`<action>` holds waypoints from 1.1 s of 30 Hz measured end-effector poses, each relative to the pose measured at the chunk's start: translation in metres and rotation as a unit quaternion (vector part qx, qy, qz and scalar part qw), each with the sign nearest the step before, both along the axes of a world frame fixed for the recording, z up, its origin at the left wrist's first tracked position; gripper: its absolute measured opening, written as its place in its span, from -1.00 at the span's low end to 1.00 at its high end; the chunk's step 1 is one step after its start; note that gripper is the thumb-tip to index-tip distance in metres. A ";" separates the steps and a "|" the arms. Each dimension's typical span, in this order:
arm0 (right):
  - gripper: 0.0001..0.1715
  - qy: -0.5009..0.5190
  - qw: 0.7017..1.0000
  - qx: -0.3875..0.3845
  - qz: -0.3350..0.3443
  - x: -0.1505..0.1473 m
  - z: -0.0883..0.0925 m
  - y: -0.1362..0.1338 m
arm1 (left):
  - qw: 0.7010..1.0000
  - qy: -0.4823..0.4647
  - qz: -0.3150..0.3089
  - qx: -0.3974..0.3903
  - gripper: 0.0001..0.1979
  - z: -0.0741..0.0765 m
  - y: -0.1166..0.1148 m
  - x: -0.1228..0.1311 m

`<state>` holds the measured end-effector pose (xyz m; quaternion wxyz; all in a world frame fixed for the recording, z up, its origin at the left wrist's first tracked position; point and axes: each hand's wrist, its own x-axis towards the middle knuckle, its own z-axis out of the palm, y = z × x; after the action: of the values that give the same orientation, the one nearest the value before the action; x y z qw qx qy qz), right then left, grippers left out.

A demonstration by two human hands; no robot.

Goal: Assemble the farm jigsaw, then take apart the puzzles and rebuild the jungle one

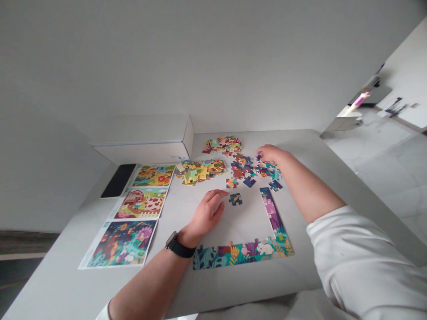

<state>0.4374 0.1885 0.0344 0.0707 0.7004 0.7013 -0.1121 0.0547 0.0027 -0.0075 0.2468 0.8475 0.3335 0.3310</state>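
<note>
My right hand [271,154] pinches a dark blue puzzle piece [259,157] at the far edge of a pile of dark puzzle pieces [245,165]. My left hand [209,210], with a black watch on its wrist, rests on the table holding nothing, its fingers loosely bent and the thumb apart. Just beyond its fingertips lies a single dark blue piece [235,199] with a yellow-orange mark. Joined pieces form an L-shaped puzzle border [247,254] along the near and right sides, showing leaves, a white rabbit and a purple figure.
Two more piles, yellow pieces [202,172] and reddish pieces [224,143], lie towards the wall. A white box [147,150] stands at the back left. Before it are a black phone [118,180] and a printed sheet [128,243] with three pictures. The grey table [63,266] ends at the right.
</note>
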 end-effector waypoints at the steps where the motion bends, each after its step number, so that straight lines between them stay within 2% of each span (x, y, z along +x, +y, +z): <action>1: -0.34 0.006 1.000 -0.006 -0.007 0.002 0.001 0.000 | 1.000 -0.002 -0.004 -0.001 -0.67 0.000 0.000 0.000; 4: -0.38 0.029 1.000 -0.002 -0.011 0.008 0.005 -0.001 | 1.000 -0.009 -0.008 0.002 -0.67 -0.001 -0.001 0.000; 8: -0.59 0.072 0.996 0.043 -0.023 0.017 0.009 -0.006 | 1.000 -0.008 -0.005 0.005 -0.66 0.000 0.000 0.000; 12: -0.76 0.204 0.971 0.103 -0.067 0.025 0.013 -0.023 | 1.000 -0.010 -0.008 0.016 -0.67 0.000 0.002 0.002; 15: -0.68 0.361 0.912 0.160 -0.113 0.028 0.014 -0.051 | 0.999 -0.024 -0.016 0.032 -0.68 -0.001 0.003 0.003; 19: -0.46 0.580 0.782 0.163 -0.159 0.014 0.011 -0.107 | 0.996 -0.043 -0.029 0.070 -0.72 0.006 0.004 0.002; 21: -0.43 0.640 0.734 0.157 -0.167 -0.001 0.008 -0.138 | 0.993 -0.069 -0.014 0.095 -0.76 0.015 0.003 0.001; 23: -0.44 0.674 0.695 0.165 -0.188 -0.020 0.004 -0.164 | 0.988 -0.106 0.035 0.107 -0.80 0.027 0.003 0.000; 25: -0.44 0.707 0.658 0.158 -0.205 -0.038 0.001 -0.182 | 0.985 -0.137 0.067 0.082 -0.82 0.039 0.005 0.004; 26: -0.43 0.723 0.639 0.150 -0.213 -0.047 0.000 -0.189 | 0.985 -0.148 0.063 0.053 -0.81 0.044 0.006 0.007; 29: -0.39 0.762 0.600 0.107 -0.217 -0.069 -0.001 -0.199 | 0.984 -0.163 0.027 -0.068 -0.76 0.050 0.011 0.030; 33: -0.37 0.778 0.591 0.067 -0.202 -0.087 -0.002 -0.205 | 0.966 -0.187 0.029 -0.177 -0.72 0.043 0.017 0.076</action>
<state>0.3502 -0.0170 0.0324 -0.5735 0.4730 0.3358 -0.5785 0.1306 0.0201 0.0358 0.4408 0.7038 0.3590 0.4261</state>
